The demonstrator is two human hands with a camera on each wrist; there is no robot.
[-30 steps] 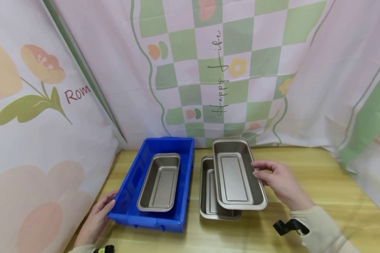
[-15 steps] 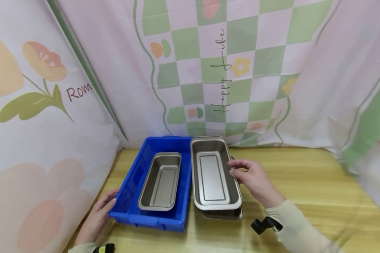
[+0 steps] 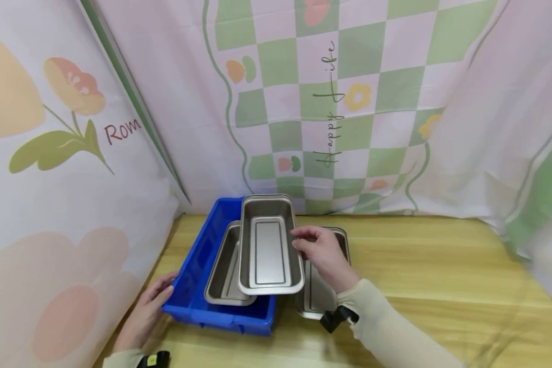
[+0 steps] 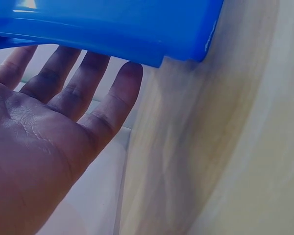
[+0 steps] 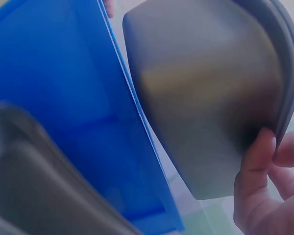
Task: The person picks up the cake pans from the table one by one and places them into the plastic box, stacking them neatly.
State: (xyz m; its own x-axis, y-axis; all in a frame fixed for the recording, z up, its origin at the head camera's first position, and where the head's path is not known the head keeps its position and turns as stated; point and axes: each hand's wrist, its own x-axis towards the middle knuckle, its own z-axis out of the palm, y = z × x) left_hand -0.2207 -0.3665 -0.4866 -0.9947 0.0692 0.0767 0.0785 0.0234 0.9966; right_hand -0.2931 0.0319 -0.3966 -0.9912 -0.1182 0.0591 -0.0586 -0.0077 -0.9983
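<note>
A grey metal loaf pan (image 3: 269,250) hangs tilted over the right part of the blue plastic bin (image 3: 230,321). My right hand (image 3: 324,255) pinches its right rim between thumb and fingers; the right wrist view shows the thumb (image 5: 257,164) against the pan's outer wall. Inside the bin lies a second loaf pan (image 3: 223,276), partly covered by the held one. Another loaf pan (image 3: 315,296) rests on the table right of the bin, partly behind my right hand. At the bin's near left side, my left hand (image 3: 144,312) touches the outer wall with extended fingers (image 4: 115,100).
The wooden table (image 3: 418,271) stretches to the right. A patterned curtain (image 3: 359,128) closes off the back, and a flower-print cloth (image 3: 73,204) hangs close on the left. Each wrist wears a black camera mount (image 3: 339,318).
My right hand has carried the held loaf pan leftward, from above the table pan to above the bin. The left hand stays at the bin's side. The head view has shifted slightly.
</note>
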